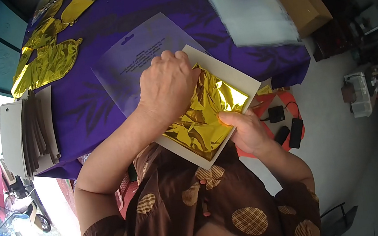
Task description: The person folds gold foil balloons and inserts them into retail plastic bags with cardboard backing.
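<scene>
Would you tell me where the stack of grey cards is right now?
In the head view, the grey cards lie at the left table edge, below the gold foil pieces.

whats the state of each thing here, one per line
left hand: knuckles up, pressing on the gold foil and card
right hand: gripping the card's edge, thumb on the foil
gold foil: folded, crinkled, lying on the card
white card: flat under the foil, held by both hands
clear bag: flat on the purple cloth, partly under the left hand
stack of cards: piled at the table edge
cardboard box: closed, on the floor
</scene>
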A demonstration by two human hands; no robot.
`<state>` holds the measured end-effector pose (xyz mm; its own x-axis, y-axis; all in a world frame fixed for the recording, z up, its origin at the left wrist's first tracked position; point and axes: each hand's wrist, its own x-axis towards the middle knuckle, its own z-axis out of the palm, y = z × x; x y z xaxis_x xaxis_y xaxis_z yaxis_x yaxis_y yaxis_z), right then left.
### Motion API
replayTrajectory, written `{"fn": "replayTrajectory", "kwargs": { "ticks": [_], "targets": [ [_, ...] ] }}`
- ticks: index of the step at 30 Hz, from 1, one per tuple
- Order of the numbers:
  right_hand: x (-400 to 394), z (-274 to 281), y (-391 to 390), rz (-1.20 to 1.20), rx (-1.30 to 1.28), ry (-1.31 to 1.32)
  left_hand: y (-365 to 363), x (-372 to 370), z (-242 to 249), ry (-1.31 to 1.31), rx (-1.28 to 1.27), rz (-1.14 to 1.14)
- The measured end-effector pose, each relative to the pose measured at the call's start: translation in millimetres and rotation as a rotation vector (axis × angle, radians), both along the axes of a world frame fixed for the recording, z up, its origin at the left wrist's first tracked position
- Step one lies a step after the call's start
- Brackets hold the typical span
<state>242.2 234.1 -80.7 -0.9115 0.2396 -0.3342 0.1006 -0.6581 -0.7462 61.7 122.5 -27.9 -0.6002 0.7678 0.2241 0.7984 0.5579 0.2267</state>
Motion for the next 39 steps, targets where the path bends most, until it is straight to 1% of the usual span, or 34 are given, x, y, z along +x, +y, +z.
{"fn": "replayTrajectory", "kwargs": {
  "ticks": [1,7,10,13,16,19,22,25,28,34,37,39],
  "targets": [
    [-0.6,1.9,-0.7,0.001,-0.01,0.012,-0.9,-1.9,1.1,-0.018,-0.001,-0.005],
    [0.0,2.3,-2.4,-0.005,0.0,0.024,-25.1,-21.3,11.7,-0.207,0.036,-0.227],
    [1.0,1.7,-3.1,0.008,-0.014,0.019,-30.2,-20.7,12.3,-0.199,-0.027,-0.228],
    [1.1,1.9,-4.3,0.002,-0.02,0.021,-29.6,-16.2,6.0,-0.122,0.059,-0.208],
    [1.3,1.3,-5.3,-0.016,-0.037,0.011,-27.8,-11.7,19.6,-0.123,0.045,-0.256],
    [1.0,3.8,-6.9,-0.037,-0.06,-0.004,-28.7,-10.8,13.4,-0.014,0.172,-0.367],
    [0.2,4.1,-7.4,-0.025,-0.067,0.029,-29.8,-13.0,0.5,0.047,0.222,-0.372],
    [0.3,-0.6,-7.9,-0.02,-0.044,0.042,-30.4,-16.6,-7.4,0.065,0.255,-0.435],
    [1.2,-6.7,-8.1,-0.018,-0.038,0.065,-29.2,-15.8,-3.4,0.077,0.265,-0.449],
    [1.3,-9.4,-11.0,-0.012,-0.015,0.091,-29.5,-18.2,0.3,0.02,0.218,-0.426],
    [3.2,-12.7,-12.0,0.005,-0.022,0.11,-30.9,-20.7,1.8,-0.026,0.21,-0.456],
    [2.6,-9.2,-13.9,-0.002,-0.027,0.112,-29.6,-19.3,-4.0,-0.016,0.279,-0.393]
  ]
}}
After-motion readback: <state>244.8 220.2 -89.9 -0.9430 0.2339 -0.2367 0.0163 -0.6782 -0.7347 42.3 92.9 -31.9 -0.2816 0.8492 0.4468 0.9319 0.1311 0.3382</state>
